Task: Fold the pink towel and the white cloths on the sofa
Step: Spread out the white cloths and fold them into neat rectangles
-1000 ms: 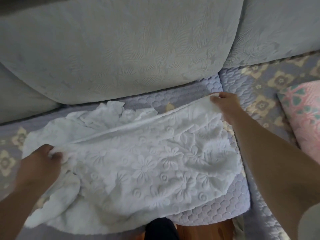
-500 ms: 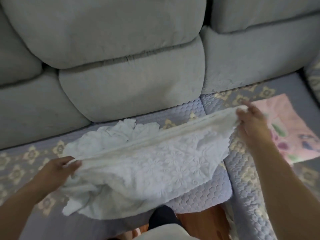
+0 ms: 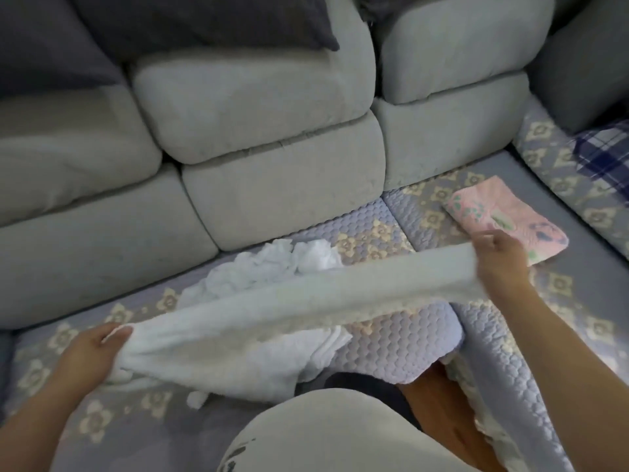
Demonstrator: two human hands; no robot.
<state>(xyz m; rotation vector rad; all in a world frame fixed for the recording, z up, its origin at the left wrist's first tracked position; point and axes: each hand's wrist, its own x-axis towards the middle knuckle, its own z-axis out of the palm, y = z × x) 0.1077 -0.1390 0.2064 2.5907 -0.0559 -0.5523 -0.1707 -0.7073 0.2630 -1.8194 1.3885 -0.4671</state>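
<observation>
The white cloth [image 3: 289, 311] is held up in the air, stretched long between two hands. One end is pinched in the curled fingers [image 3: 115, 332] of the left hand [image 3: 86, 352]. The other end is gripped by the right hand [image 3: 500, 264], with the fingers wrapped round the edge.

A few things could go wrong. The cloth could be dropped if one grip is loosened, because only the two ends are held. The low part of the cloth hangs down near the left hand and touches the sofa seat [image 3: 391, 349]. It could be caught or bunched there, and then the fold would not be neat. A second white cloth [image 3: 272, 264] lies crumpled just behind, against the back cushion [image 3: 279, 195]. It could be dragged along if the held cloth is swept over it. The edges could also be matched badly, since the cloth is pulled into a thin strip and its corners cannot be seen well.

The left hand is kept low, close to the seat, with the arm reaching in from the bottom left. The right hand is kept higher, and its arm is stretched out from the bottom right.

The pink towel [image 3: 507, 219] is seen lying flat and folded on the seat, just past the right hand.
</observation>
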